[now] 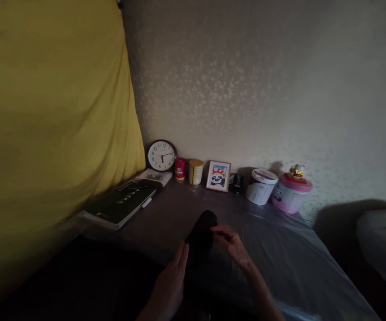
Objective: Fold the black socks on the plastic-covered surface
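The black item (pixel 202 229) is at the person's twelve o'clock, over the counter (pixel 266 249). The right hand (pixel 233 247) pinches its two-o'clock edge; the left hand (pixel 170 285) lies at eight, fingers together, grip unclear. A sharp tug could twist it loose.

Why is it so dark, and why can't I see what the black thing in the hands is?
Head view: dim light, brightest on the middle of the wall; head view: the black thing melts into deep shadow, so its details are lost; head view: faint sheen on the table cover; head view: the clock looks squashed, but its numbers are readable.
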### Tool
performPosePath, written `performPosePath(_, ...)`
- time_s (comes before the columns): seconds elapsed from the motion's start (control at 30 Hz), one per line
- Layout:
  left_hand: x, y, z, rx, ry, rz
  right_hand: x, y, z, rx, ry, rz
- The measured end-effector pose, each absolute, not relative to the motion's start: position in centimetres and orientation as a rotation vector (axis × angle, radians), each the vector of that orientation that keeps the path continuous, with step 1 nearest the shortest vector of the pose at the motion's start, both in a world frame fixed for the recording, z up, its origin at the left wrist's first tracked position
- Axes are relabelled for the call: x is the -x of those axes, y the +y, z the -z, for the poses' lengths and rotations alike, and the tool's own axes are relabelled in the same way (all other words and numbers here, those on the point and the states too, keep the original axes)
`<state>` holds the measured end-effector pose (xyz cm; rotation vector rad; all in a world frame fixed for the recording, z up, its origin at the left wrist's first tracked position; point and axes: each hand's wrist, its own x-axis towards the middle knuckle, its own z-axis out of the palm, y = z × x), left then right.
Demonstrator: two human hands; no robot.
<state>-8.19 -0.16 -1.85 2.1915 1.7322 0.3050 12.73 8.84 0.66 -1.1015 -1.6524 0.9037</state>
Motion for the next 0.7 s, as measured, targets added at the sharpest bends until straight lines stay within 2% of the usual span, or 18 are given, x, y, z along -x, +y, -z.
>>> performPosePath(0.2, 8.6, 0.0, 2.8, -2.163, 1.686, -0.407, -18.7, 7.5, 2.3, 1.372, -1.432, -0.792)
performPosePath(0.37, 9.2, 0.2, 3.1, -2.058, 1.557, -0.657, -19.6, 6.7, 3.9, 1.476, -1.447, -0.758)
performPosePath(0.47, 9.9, 0.7, 2.4, -1.858, 1.472, -0.812, -19.7, 6.5, 4.0, 1.476, -1.425, -0.764)
performPosePath(0.63, 11.4, 1.5, 1.6, -1.272, 1.375, -0.728, -20.0, 6.6, 4.3, 1.477, -1.415, -0.771)
performPosePath(0.7, 11.9, 1.5, 1.7, -1.296, 1.456, -0.779, -20.0, 6.6, 4.4, 1.469, -1.414, -0.778)
